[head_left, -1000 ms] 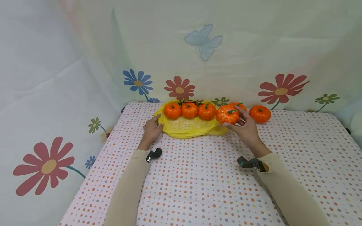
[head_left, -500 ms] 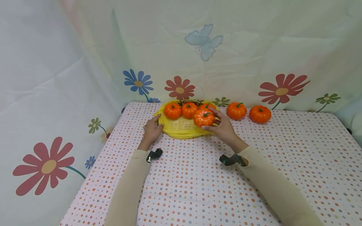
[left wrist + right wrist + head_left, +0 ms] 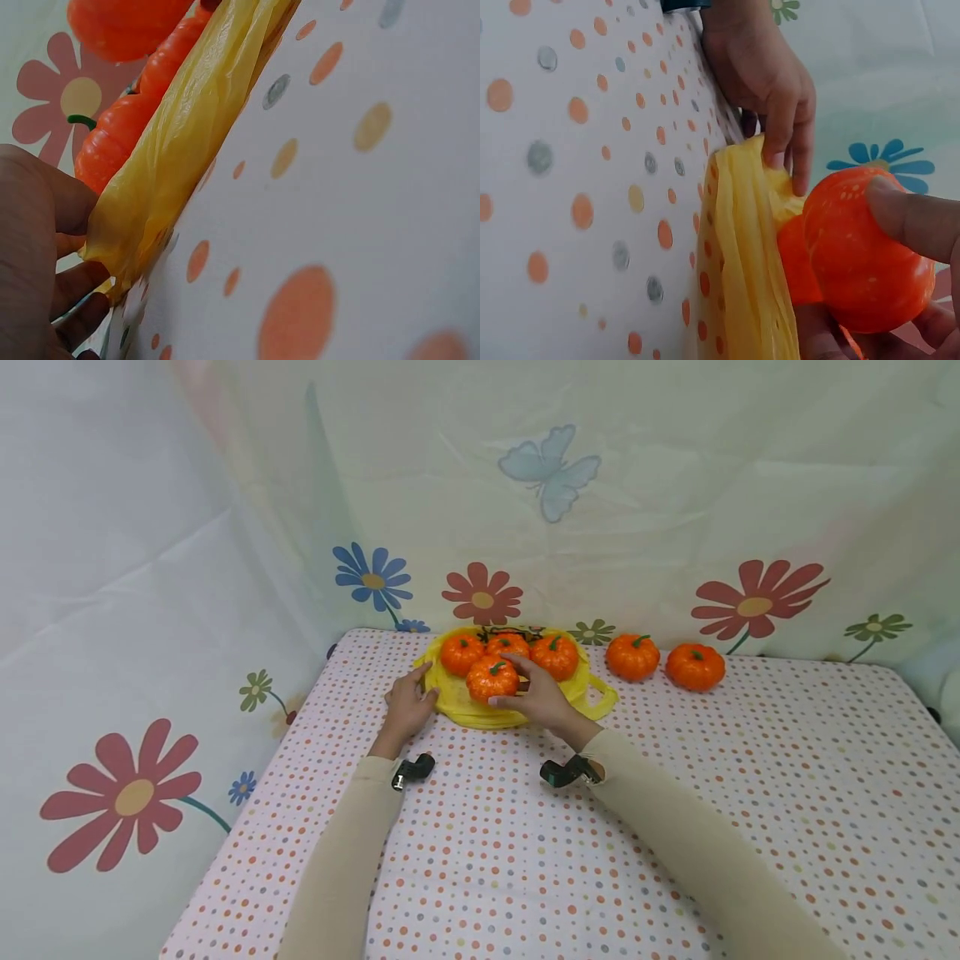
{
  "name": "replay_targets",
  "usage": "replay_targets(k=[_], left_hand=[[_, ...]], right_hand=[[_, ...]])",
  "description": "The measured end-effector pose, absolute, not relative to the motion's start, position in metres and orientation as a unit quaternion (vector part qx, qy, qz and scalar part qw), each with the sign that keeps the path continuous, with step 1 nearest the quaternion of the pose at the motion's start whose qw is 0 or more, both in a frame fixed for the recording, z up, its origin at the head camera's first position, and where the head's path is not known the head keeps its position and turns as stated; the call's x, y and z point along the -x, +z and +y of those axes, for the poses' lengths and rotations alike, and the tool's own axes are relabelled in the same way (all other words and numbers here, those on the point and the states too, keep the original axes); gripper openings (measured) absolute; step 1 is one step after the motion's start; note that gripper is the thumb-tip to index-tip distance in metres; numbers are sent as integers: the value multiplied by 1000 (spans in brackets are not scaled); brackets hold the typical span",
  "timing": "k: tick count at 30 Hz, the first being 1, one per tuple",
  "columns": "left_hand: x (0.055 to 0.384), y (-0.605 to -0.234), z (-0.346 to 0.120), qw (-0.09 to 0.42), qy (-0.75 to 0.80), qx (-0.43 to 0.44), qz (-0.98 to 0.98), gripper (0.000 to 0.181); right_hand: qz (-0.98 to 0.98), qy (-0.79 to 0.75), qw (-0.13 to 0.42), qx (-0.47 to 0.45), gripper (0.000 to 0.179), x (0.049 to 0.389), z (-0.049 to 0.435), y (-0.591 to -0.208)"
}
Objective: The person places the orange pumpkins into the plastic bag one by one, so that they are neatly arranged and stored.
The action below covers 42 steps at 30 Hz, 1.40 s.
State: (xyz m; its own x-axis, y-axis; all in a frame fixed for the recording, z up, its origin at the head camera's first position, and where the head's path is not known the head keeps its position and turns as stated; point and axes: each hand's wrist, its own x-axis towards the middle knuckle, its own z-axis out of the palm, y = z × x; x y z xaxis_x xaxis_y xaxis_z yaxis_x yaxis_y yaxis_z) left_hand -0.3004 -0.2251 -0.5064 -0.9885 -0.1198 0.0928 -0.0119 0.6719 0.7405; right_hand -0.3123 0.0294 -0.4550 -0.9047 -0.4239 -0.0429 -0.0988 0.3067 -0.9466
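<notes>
My right hand holds a small orange pumpkin with a green stem, thumb on one side and fingers on the other. It is over the front part of a yellow plastic bag whose mouth is spread wide. Three more pumpkins sit in a row along the bag's far side, the leftmost pumpkin nearest my left hand. That hand pinches the bag's left rim between thumb and fingers. In the right wrist view the held pumpkin overlaps another one behind it.
Two other pumpkins, one nearer the bag and one farther right, stand at the table's back edge. A bag handle lies out to the right. The dotted tablecloth meets a flowered curtain behind.
My right hand has carried the pumpkin leftward from the bag's right edge to over its middle. The left hand has stayed at the rim.
</notes>
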Motion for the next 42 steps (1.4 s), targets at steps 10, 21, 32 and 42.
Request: replay_targets(k=[10,21,32,42], left_hand=[[301,-505,-225,72,-403,-33,-912,56],[302,-508,-224,76,-404,-28,-911,57],[299,-505,-225,75,-396,-26,-915,55],[301,-506,-226,73,-402,-29,-912,57]], right_hand=[[792,-566,159,165,82,322,4,-463],[804,-540,179,174,80,327,-6,-472],[830,-495,188,175,80,331,-14,-474],[853,-457,191,164,82,333,-18,-472]])
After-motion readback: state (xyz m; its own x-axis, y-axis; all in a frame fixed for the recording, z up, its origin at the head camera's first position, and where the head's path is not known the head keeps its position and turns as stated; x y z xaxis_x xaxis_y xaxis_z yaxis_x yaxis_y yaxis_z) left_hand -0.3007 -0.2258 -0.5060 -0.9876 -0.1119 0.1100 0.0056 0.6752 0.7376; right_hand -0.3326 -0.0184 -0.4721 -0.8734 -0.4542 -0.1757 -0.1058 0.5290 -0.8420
